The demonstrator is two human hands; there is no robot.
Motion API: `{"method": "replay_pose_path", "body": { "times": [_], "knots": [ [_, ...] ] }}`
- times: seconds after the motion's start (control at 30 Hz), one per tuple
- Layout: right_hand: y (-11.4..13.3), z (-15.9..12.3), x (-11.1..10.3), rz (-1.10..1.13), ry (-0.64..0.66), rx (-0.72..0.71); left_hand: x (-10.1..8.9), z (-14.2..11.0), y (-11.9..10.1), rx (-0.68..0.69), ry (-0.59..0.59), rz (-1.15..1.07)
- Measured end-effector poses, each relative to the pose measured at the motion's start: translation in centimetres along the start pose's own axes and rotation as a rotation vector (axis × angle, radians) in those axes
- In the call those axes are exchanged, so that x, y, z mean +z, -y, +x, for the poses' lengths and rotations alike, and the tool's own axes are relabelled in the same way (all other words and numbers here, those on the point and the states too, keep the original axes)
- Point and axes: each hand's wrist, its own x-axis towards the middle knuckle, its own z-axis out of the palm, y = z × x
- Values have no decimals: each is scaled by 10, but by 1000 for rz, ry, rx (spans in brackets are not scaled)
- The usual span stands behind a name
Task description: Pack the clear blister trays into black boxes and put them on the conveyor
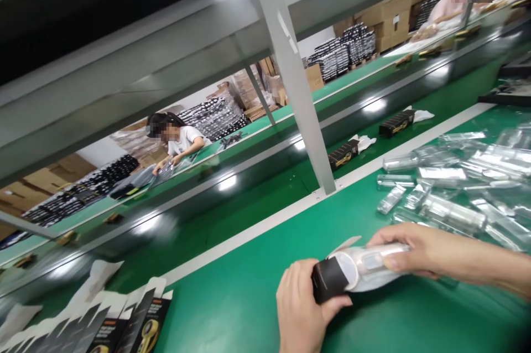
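Note:
My left hand [302, 303] is wrapped round a small black carton [331, 280], which lies tilted just above the green table [232, 281]. At the carton's mouth is a pale item in a clear or whitish wrapper [367, 264], with a round whitish end facing the carton. My right hand [409, 253] grips this wrapped item from above, thumb along its side. Whether its end is inside the carton or only against the mouth, I cannot tell. A white flap [348, 243] sticks up behind the carton.
Clear plastic trays [452, 214] lie heaped at the right. Several black cartons [136, 325] stand in a row at lower left. A metal post [296, 76] rises from the table's far edge. Beyond, two cartons, one [343, 155] nearer, lie on the green conveyor [265, 176]. Co-workers [182, 140] sit opposite.

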Motion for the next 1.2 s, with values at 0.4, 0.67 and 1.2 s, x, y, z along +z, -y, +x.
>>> {"method": "replay_pose_path", "body": {
  "times": [0.4,0.67,1.2],
  "knots": [
    [-3,13,35,-214,-81,-32,18,-7,-4,194,44,145],
    [-5,17,39,-376,-185,-10,28,-5,5,290,13,176],
    [-28,0,-154,-986,-514,-221,33,165,199,-120,13,187]
  ]
}}
